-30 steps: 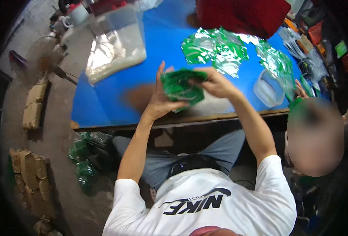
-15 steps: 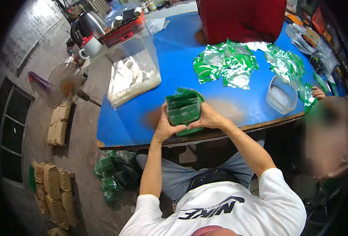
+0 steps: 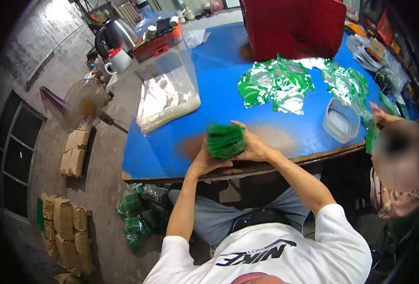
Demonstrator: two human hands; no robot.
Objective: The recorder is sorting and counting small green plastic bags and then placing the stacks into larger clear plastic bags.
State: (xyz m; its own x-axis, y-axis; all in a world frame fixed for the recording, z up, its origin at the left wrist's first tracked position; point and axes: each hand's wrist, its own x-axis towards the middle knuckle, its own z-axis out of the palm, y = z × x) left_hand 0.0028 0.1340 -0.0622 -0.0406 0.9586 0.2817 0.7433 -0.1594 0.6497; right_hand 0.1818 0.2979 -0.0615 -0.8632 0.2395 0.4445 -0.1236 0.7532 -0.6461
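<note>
Between my two hands, above the front edge of the blue table (image 3: 148,158), is a thick stack of green plastic packets (image 3: 224,142). Its many thin edges face up toward me and look slightly blurred. My left hand (image 3: 205,160) is closed against the stack's left and lower side. Opposite it, my right hand (image 3: 256,144) grips the right side, with the fingertips showing past the far edge. Farther back on the table lie loose, shiny green and clear packets (image 3: 290,87), out of reach of both hands.
Left on the table stands a clear bin (image 3: 169,102) of transparent bags. A clear plastic tub (image 3: 341,120) sits at the right, near a co-worker's hand (image 3: 382,115). A red box (image 3: 292,31) is at the back. Green bundles (image 3: 136,210) lie on the floor, left of my legs.
The stack has turned in my hands, so its layered edges now face upward instead of a packet's broad face. The co-worker's hand has shifted at the right. The whole view has moved slightly.
</note>
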